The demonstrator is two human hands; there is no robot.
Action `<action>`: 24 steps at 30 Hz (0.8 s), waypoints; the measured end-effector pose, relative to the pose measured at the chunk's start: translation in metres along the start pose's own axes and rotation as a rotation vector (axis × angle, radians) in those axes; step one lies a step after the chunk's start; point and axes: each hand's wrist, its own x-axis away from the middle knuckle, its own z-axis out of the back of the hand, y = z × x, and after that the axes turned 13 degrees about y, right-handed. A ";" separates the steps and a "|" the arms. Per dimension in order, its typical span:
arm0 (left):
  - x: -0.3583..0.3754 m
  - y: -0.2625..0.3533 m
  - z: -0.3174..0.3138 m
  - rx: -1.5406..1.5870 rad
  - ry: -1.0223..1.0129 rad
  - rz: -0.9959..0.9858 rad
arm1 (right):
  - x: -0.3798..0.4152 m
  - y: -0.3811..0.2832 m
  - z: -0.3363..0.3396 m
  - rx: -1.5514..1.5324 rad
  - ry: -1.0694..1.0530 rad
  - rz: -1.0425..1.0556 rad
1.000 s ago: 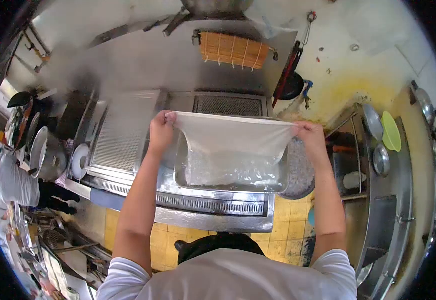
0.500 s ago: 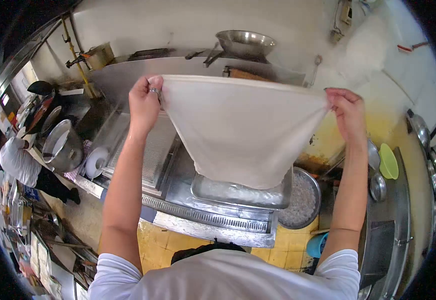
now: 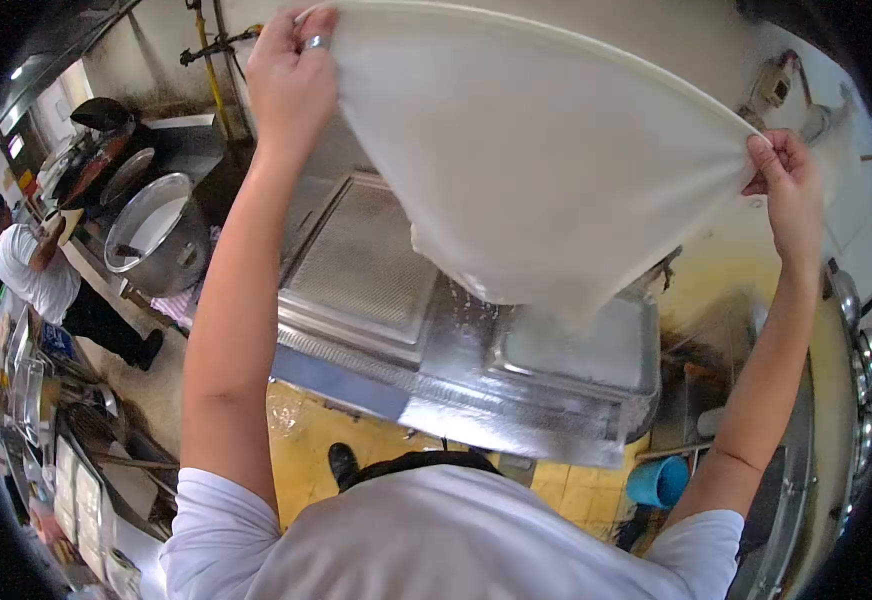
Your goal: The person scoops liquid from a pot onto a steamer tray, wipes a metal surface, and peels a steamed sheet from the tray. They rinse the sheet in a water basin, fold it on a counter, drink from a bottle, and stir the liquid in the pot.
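A wet white cloth [image 3: 546, 150] hangs stretched between my two hands, raised over the counter. My left hand [image 3: 294, 75] pinches its upper left corner, a ring on one finger. At the upper right corner, my right hand [image 3: 784, 180] is closed on the edge. The lower edge sags into a bunched fold, and drops fall from it. Below and to the right, a shallow metal tray [image 3: 653, 372] holds whitish liquid; the cloth hides part of it. A perforated metal steamer plate [image 3: 361, 262] lies left of the tray.
Left of the counter stands a big metal pot [image 3: 181, 250] with white contents. Farther left, a person in a white shirt [image 3: 41, 275] stands by a wok [image 3: 104, 113]. A blue bucket [image 3: 646, 484] is on the yellow tiled floor [image 3: 301, 420]. Metal bowls [image 3: 868, 350] line the right wall.
Both hands have lifted the cloth higher and spread farther apart. Its lower edge has risen off the tray and now drips. The view has turned left and down.
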 end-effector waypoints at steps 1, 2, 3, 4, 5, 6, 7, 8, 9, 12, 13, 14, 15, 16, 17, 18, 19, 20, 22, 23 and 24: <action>-0.013 -0.015 0.015 0.030 -0.017 -0.020 | 0.005 -0.010 -0.018 0.007 0.009 -0.004; -0.026 -0.027 0.024 0.168 -0.069 -0.022 | 0.012 -0.021 -0.036 0.016 0.019 -0.008; -0.033 -0.039 0.039 0.134 -0.073 0.001 | 0.021 -0.032 -0.054 -0.006 0.032 -0.032; -0.043 -0.050 0.054 0.100 -0.070 0.019 | 0.027 -0.041 -0.074 -0.031 0.045 -0.049; -0.053 -0.060 0.067 0.067 -0.068 0.033 | 0.033 -0.050 -0.094 -0.059 0.061 -0.065; -0.063 -0.058 0.084 -0.027 -0.072 -0.007 | 0.037 -0.060 -0.112 -0.030 0.051 -0.083; -0.072 -0.068 0.097 -0.022 -0.065 0.030 | 0.042 -0.070 -0.131 -0.002 0.041 -0.105; -0.078 -0.078 0.109 -0.017 -0.062 0.072 | 0.049 -0.079 -0.146 0.030 0.031 -0.132; -0.079 -0.088 0.122 -0.013 -0.065 0.119 | 0.059 -0.091 -0.161 0.024 0.022 -0.148; -0.101 -0.138 0.159 -0.035 -0.059 -0.071 | 0.078 -0.121 -0.204 -0.059 0.014 -0.174; -0.106 -0.144 0.170 -0.051 -0.058 -0.064 | 0.084 -0.129 -0.213 -0.063 0.004 -0.181; -0.109 -0.150 0.183 -0.069 -0.055 -0.055 | 0.090 -0.139 -0.224 -0.067 -0.009 -0.188; -0.112 -0.151 0.194 -0.088 -0.054 -0.045 | 0.097 -0.149 -0.234 -0.070 -0.024 -0.197; -0.117 -0.155 0.204 -0.138 -0.072 0.001 | 0.100 -0.154 -0.242 -0.063 -0.048 -0.181; -0.121 -0.162 0.213 -0.130 -0.073 0.001 | 0.103 -0.160 -0.249 -0.080 -0.052 -0.189; -0.125 -0.166 0.221 -0.123 -0.072 0.000 | 0.106 -0.166 -0.256 -0.098 -0.058 -0.195; -0.127 -0.169 0.227 -0.117 -0.071 -0.001 | 0.108 -0.171 -0.262 -0.117 -0.064 -0.201; -0.128 -0.170 0.236 -0.207 -0.074 0.013 | 0.110 -0.177 -0.267 -0.125 -0.064 -0.203; -0.131 -0.175 0.246 -0.206 -0.065 0.050 | 0.115 -0.184 -0.276 -0.143 -0.065 -0.213; -0.131 -0.178 0.252 -0.208 -0.064 0.070 | 0.117 -0.186 -0.280 -0.125 -0.061 -0.218; -0.132 -0.179 0.257 -0.219 -0.070 0.069 | 0.119 -0.187 -0.284 -0.109 -0.056 -0.224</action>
